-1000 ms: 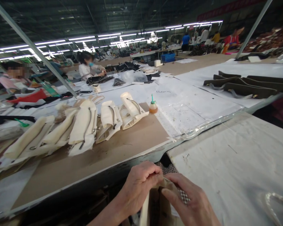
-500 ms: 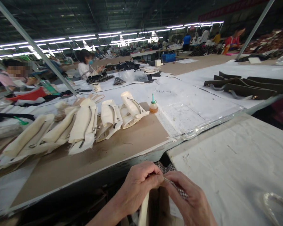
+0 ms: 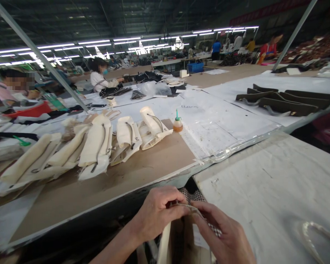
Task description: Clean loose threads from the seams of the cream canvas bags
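Low in the middle, my left hand (image 3: 161, 207) pinches the top rim of a cream bag (image 3: 164, 244) between thumb and fingers. My right hand (image 3: 222, 227) grips the same rim a little to the right, thumb inside and fingers outside. A thin strip of the rim shows between the two hands. The inside of the bag looks brownish, with a small white patch at its right wall. Black-and-white checked cloth (image 3: 191, 195) shows just behind the fingers. The lower part of the bag is cut off by the frame.
Several cream bag pieces with dark zips (image 3: 96, 146) lie on the brown board (image 3: 143, 172) ahead. Beside them stands an oil bottle with a green spout (image 3: 178, 125). Dark olive pieces (image 3: 288, 102) lie at the right. A pale table (image 3: 253, 183) adjoins; co-workers sit at the left.
My hands have moved slightly apart along the bag's rim, so more of the edge shows between them. The bag's mouth looks wider. The view has shifted a little.
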A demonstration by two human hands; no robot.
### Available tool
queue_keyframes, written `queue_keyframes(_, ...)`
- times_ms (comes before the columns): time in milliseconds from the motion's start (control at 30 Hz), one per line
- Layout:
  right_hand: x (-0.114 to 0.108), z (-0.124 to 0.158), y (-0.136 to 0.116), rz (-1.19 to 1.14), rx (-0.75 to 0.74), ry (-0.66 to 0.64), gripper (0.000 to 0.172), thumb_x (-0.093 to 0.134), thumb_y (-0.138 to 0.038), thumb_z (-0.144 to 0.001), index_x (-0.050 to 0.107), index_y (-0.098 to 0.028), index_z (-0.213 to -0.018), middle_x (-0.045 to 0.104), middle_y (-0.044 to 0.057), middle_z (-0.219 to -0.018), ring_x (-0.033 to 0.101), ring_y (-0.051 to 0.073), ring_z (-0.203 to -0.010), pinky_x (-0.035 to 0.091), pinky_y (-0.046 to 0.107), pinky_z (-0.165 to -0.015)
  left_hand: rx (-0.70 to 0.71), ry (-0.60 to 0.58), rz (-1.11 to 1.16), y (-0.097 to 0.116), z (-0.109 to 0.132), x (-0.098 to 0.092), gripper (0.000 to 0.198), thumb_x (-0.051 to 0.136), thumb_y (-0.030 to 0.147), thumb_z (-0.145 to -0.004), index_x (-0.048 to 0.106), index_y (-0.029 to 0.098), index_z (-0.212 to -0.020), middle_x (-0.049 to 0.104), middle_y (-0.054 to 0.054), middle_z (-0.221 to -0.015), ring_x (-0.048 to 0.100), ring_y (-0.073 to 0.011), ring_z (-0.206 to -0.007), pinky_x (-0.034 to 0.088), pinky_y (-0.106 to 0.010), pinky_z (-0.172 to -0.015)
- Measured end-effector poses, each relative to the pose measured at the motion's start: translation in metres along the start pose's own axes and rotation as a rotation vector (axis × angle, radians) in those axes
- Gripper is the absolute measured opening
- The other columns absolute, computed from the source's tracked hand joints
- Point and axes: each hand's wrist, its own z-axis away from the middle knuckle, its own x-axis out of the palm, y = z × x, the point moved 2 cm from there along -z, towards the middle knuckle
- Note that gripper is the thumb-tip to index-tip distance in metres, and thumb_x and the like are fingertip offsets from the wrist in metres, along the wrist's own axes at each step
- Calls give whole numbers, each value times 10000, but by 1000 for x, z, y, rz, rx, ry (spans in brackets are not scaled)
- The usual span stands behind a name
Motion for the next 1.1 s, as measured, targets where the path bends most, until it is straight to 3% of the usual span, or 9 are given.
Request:
queue_keyframes(133,-3,-2,-2,-6,-40,-1,214,585,-407,-938,709,-285,-1061,759,-7,-997,727,146,-848,560,151,-820,60,15,9,-3,-1,2,78,692,166,-839,741,172,-779,609,2,-714,533,-131,-673,379,-223,-633)
queue_keyframes(267,-8,-5,-5,-47,-14,-47,252,564,-424,-950,718,-261,-1064,750,24,-1016,710,161,-875,544,152,-804,100,-4,63,-6,-5,4,109,681,185,-858,741,162,-770,639,-16,-732,569,-142,-703,415,-229,-680)
queue_keyframes(500,-18,-14,-14,-77,60,-217,343,482,-477,-986,719,-240,-1062,698,0,-834,636,147,-753,510,137,-680,-60,-51,196,-4,-12,7,108,689,186,-806,738,157,-714,603,-2,-695,541,-142,-681,396,-234,-669)
queue_keyframes(667,-16,-10,-4,-65,82,-121,330,537,-498,-954,701,-226,-1044,732,29,-906,683,174,-810,538,178,-743,-50,-27,147,1,-12,12,131,680,214,-834,716,158,-722,533,22,-689,492,-119,-670,344,-222,-640)
queue_keyframes(933,-10,-5,-4,30,-107,-61,209,515,-361,-989,685,-241,-988,715,13,-952,669,135,-835,495,166,-768,-82,-45,32,10,-2,10,124,703,274,-842,730,167,-785,591,10,-720,531,-138,-695,364,-223,-637)
queue_keyframes(1100,-9,-3,-7,65,-117,-50,194,521,-352,-986,678,-247,-943,703,-7,-884,650,123,-762,484,164,-714,-37,77,-92,14,18,10,163,575,174,-883,723,173,-816,647,-26,-808,587,-156,-745,412,-228,-682)
